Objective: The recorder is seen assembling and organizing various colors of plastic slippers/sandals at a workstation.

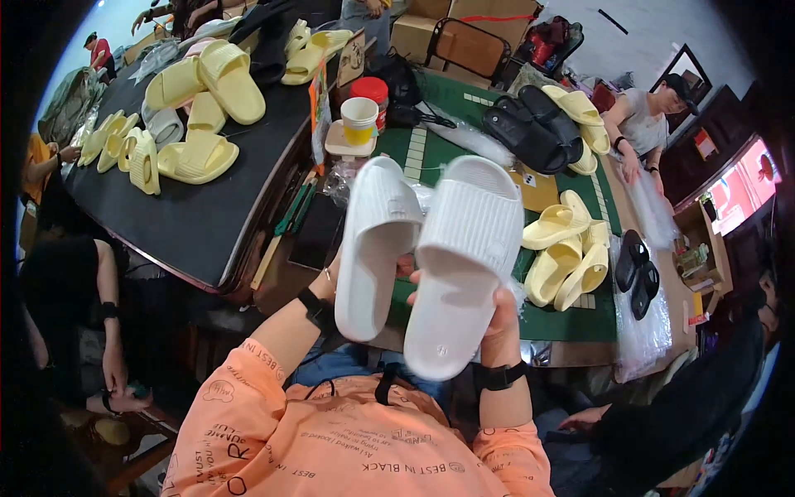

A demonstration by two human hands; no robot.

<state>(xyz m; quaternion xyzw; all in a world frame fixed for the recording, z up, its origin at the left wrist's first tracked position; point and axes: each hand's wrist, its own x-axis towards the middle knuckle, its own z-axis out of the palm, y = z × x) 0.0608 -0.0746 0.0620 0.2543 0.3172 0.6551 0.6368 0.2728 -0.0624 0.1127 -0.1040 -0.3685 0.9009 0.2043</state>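
Two white slide slippers are held up in front of me, soles away from me and toes pointing to the far side. My left hand (pixel 334 277) is closed around the left white slipper (pixel 364 290), which is tilted and mostly hides that hand's fingers. The right white slipper (pixel 451 306), turned with its footbed and ribbed strap toward me, is gripped along its edges by my right hand (pixel 501 313). Both slippers are above the table's near edge, their straps almost touching.
Pale yellow slippers (pixel 566 272) and black slippers (pixel 530 128) lie on the green table (pixel 571 325). More yellow slippers (pixel 199 157) sit on the black table (pixel 178 240) at left. A white and yellow cup (pixel 359 120) and a green utility knife (pixel 296 207) stand between. Co-workers (pixel 650 124) surround the tables.
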